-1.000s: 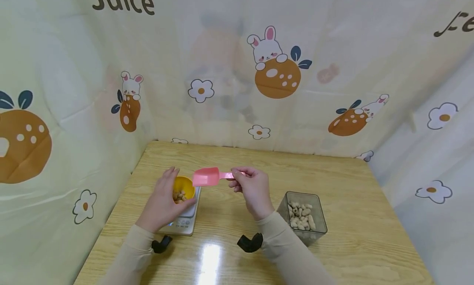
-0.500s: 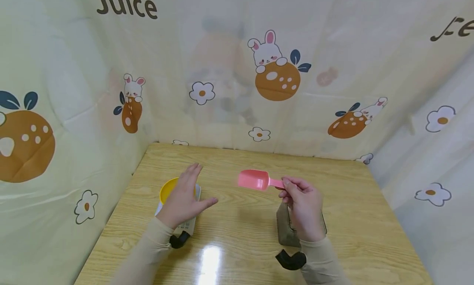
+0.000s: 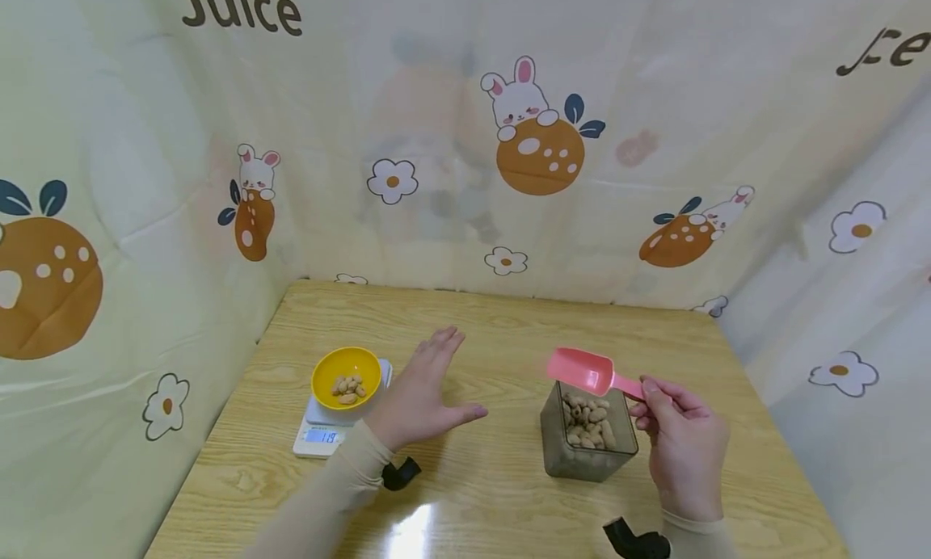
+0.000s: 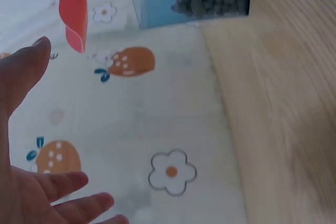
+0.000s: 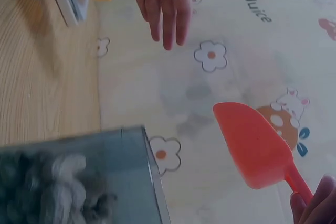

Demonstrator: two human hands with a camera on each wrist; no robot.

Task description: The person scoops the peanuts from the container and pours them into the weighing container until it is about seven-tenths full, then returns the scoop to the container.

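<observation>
My right hand (image 3: 684, 446) pinches the handle of a pink scoop (image 3: 582, 371), which is held over the back of a clear grey square container (image 3: 582, 464) of peanuts (image 3: 587, 423). The scoop's bowl shows no peanuts in it. My left hand (image 3: 422, 393) is held above the table with fingers and thumb spread, touching nothing. To its left, a yellow bowl (image 3: 320, 373) with several peanuts (image 3: 349, 389) sits on a white kitchen scale (image 3: 300, 438) whose display is lit. In the right wrist view the scoop (image 5: 254, 145) is raised beside the container (image 5: 126, 156).
The wooden table (image 3: 480, 462) is backed and flanked by a pale curtain (image 3: 436, 123) printed with rabbits, oranges and flowers. A black strap (image 3: 400, 474) hangs at the left wrist and a similar one (image 3: 636, 540) at the right.
The right hand has carried the scoop rightward from near the bowl to the container. My left hand has left the bowl and moved right, uncovering bowl and scale display.
</observation>
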